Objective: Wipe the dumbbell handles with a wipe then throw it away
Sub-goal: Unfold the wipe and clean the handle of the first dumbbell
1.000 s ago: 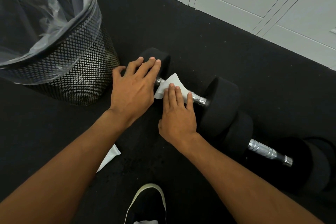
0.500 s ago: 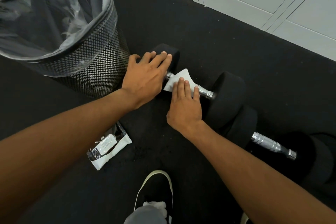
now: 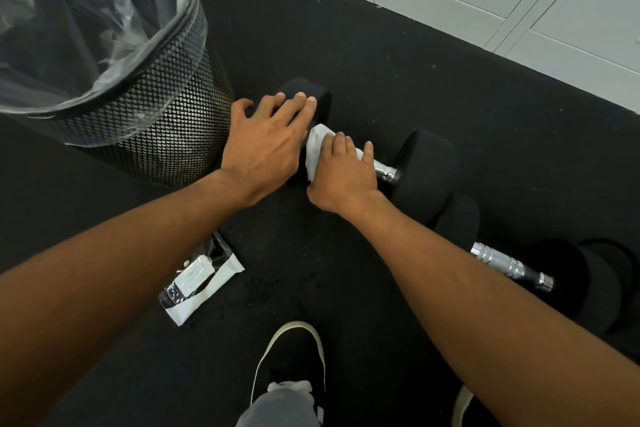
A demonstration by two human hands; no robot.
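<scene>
1. Right hand (image 3: 341,177) is closed around the white wipe (image 3: 317,146), which is wrapped on the chrome handle (image 3: 384,172) of the near dumbbell (image 3: 426,170) – fingers curl over the top, the bar end shows bare just beside them.
2. Left hand (image 3: 268,142) grips nothing – it lies flat and spread on the dumbbell's left head (image 3: 311,90), likely pinning it so the bar can't roll under the rubbing.
3. Second dumbbell (image 3: 509,263) lies just beside the first, handle bare; looks like it's next.
4. Mesh bin (image 3: 180,135) stands just left of the pinned head, clear liner (image 3: 104,31) inside. No rubbish visible in it, so the drop is a short reach.
5. Wipe packet (image 3: 201,282) lies on the black floor (image 3: 381,62) under the left forearm; can't tell whether it's open.
6. Judgement: mid-wipe on the first handle, disposal not yet done.
</scene>
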